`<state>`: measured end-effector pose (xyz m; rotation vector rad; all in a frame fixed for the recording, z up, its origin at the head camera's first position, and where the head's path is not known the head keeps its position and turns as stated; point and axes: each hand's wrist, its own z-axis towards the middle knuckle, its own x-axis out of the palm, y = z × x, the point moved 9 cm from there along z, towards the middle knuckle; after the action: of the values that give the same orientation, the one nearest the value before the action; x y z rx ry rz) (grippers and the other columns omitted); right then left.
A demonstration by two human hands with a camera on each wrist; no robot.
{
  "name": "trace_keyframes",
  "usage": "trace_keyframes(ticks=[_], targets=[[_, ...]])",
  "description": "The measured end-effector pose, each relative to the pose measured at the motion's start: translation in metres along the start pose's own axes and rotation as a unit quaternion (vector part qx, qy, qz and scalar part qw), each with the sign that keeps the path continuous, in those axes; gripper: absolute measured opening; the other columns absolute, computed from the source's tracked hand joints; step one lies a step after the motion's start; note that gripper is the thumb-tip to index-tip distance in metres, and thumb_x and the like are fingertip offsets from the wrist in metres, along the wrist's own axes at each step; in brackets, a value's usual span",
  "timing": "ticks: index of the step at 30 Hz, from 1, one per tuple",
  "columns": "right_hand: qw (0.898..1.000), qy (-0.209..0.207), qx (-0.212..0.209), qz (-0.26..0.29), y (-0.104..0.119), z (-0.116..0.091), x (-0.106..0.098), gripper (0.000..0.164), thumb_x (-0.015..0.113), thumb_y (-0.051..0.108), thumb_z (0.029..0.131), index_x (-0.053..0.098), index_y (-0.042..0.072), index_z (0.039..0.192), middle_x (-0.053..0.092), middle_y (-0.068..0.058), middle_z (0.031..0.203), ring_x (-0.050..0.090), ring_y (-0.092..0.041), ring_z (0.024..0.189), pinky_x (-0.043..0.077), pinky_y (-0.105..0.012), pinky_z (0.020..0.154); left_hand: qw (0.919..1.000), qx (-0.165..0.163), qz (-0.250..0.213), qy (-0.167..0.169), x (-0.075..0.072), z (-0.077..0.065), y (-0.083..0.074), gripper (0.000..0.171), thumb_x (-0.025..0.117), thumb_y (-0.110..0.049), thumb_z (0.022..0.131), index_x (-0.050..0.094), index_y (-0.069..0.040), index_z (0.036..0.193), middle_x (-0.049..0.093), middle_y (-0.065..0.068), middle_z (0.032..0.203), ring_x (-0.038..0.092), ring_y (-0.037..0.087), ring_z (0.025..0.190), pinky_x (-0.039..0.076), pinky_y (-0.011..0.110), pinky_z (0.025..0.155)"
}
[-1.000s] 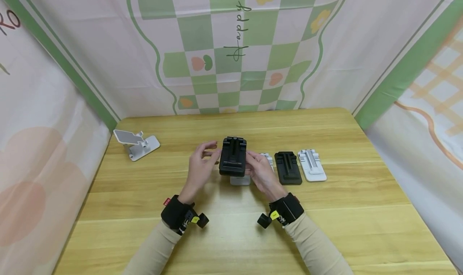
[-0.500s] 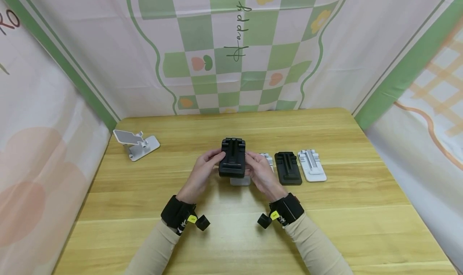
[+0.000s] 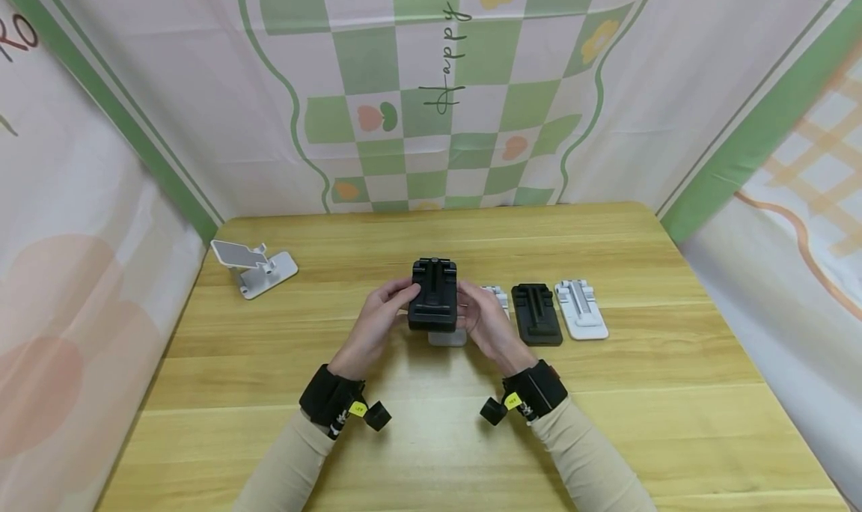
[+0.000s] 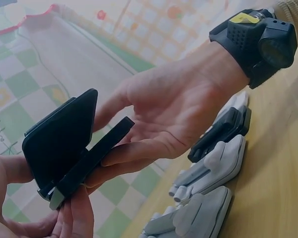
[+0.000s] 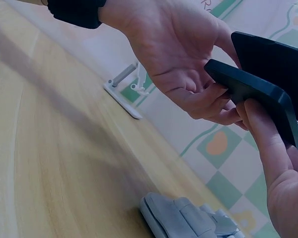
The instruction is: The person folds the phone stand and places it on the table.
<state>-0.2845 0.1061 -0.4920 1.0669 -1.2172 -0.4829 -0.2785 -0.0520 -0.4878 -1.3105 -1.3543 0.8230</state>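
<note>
A black folding phone stand (image 3: 433, 299) is held above the table between both hands. My left hand (image 3: 373, 321) grips its left edge, thumb near the upper plate. On the opposite edge, my right hand (image 3: 490, 321) holds it with fingers beneath the base. In the left wrist view, the stand's plate (image 4: 62, 141) is tilted away from its base (image 4: 97, 158), leaving a wedge-shaped gap. The right wrist view shows fingers of both hands under the base (image 5: 253, 94). Partly hidden below the held stand lies a grey phone stand (image 3: 447, 338).
To the right lie a partly covered white stand (image 3: 498, 295), a folded black stand (image 3: 536, 316) and a folded white stand (image 3: 582, 310). An unfolded white stand (image 3: 259, 269) is at the far left of the wooden table (image 3: 431, 452). Patterned cloth (image 3: 424, 145) hangs behind.
My left hand has come in from beside the black phone stand and taken hold of its left edge. The right hand keeps its grip, and the stand has barely moved.
</note>
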Motion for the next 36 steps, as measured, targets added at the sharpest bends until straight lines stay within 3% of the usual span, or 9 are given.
trace_keyframes(ticks=[4,8,13,20,29,36], targets=[[0.999,-0.012,0.004,-0.032,-0.0010,0.0000,-0.0024,0.027,0.048,0.026,0.111,0.073,0.015,0.111,0.076,0.001,0.094,0.072,-0.010,0.079,0.060,-0.024,0.065,1.0000,0.001,0.009,0.000,-0.0009,-0.0004,0.0002,0.055,0.064,-0.029,0.103,0.051,0.001,0.147,0.060,0.017,0.134,0.059,0.020,0.105,0.048,0.043,0.102],[0.999,-0.016,0.009,-0.051,-0.0017,0.0002,-0.0026,0.025,0.050,0.021,0.110,0.068,0.008,0.120,0.077,-0.001,0.100,0.074,-0.010,0.083,0.061,-0.024,0.068,0.9998,0.008,0.020,0.002,-0.0019,-0.0011,-0.0009,0.055,0.065,-0.029,0.102,0.051,0.001,0.146,0.062,0.017,0.131,0.060,0.023,0.103,0.051,0.039,0.096],[0.998,-0.019,0.014,-0.061,-0.0020,-0.0003,-0.0019,0.038,0.050,0.018,0.109,0.055,-0.007,0.137,0.077,-0.001,0.105,0.075,-0.011,0.089,0.062,-0.025,0.071,0.9997,0.011,0.023,0.004,-0.0027,-0.0013,-0.0008,0.054,0.066,-0.028,0.102,0.052,0.001,0.145,0.063,0.016,0.128,0.062,0.023,0.097,0.053,0.037,0.092],[0.998,-0.024,0.011,-0.060,-0.0029,0.0001,-0.0025,0.044,0.049,0.013,0.109,0.046,-0.016,0.142,0.076,-0.002,0.107,0.075,-0.012,0.090,0.063,-0.028,0.074,0.9997,0.008,0.023,0.008,-0.0028,-0.0005,0.0019,0.056,0.065,-0.026,0.102,0.049,0.002,0.148,0.062,0.019,0.133,0.064,0.020,0.096,0.053,0.036,0.091],[0.996,-0.036,0.019,-0.074,-0.0049,0.0006,-0.0046,0.047,0.049,0.010,0.108,0.041,-0.018,0.146,0.076,0.001,0.109,0.074,-0.011,0.094,0.063,-0.030,0.078,0.9996,0.019,0.022,0.005,-0.0012,-0.0008,0.0004,0.050,0.066,-0.018,0.101,0.052,0.004,0.144,0.062,0.019,0.130,0.065,0.013,0.090,0.055,0.033,0.087],[0.996,-0.037,0.014,-0.082,-0.0068,0.0004,-0.0061,0.047,0.049,0.008,0.108,0.041,-0.018,0.146,0.075,0.001,0.112,0.074,-0.011,0.096,0.063,-0.031,0.079,0.9994,0.020,0.027,-0.001,-0.0012,0.0004,0.0021,0.048,0.066,-0.015,0.101,0.054,0.003,0.143,0.060,0.019,0.134,0.063,0.014,0.096,0.054,0.031,0.084]])
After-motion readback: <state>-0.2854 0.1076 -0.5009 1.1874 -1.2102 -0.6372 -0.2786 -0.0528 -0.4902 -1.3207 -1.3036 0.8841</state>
